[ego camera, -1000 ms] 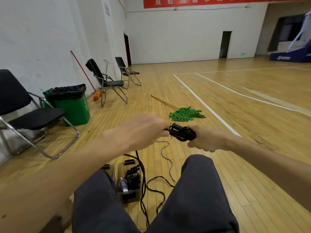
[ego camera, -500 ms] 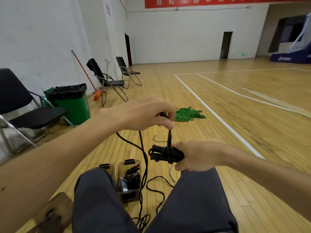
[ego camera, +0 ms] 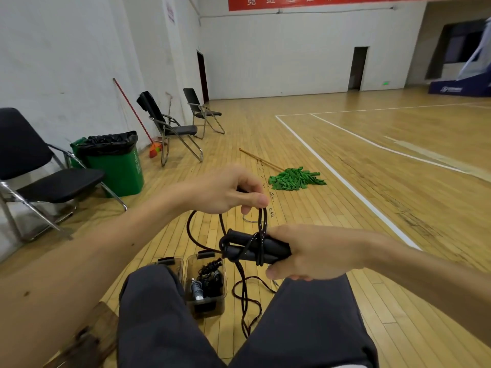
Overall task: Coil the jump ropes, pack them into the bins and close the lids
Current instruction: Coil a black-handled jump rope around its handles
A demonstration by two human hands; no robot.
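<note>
Black rope (ego camera: pixel 261 221) now looping handles (ego camera: pixel 276 249), left grip (ego camera: pixel 225 192) pinching rope, right grip (ego camera: pixel 313 252) clasping handles

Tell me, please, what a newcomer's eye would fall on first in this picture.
First, the black jump rope handles at centre, held together in the right-hand grip, while the left-hand grip just above pinches a loop of cord wound over them. Next, the clear bin open on the floor by the left knee, with coiled ropes inside, and the green mop lying farther off.
</note>
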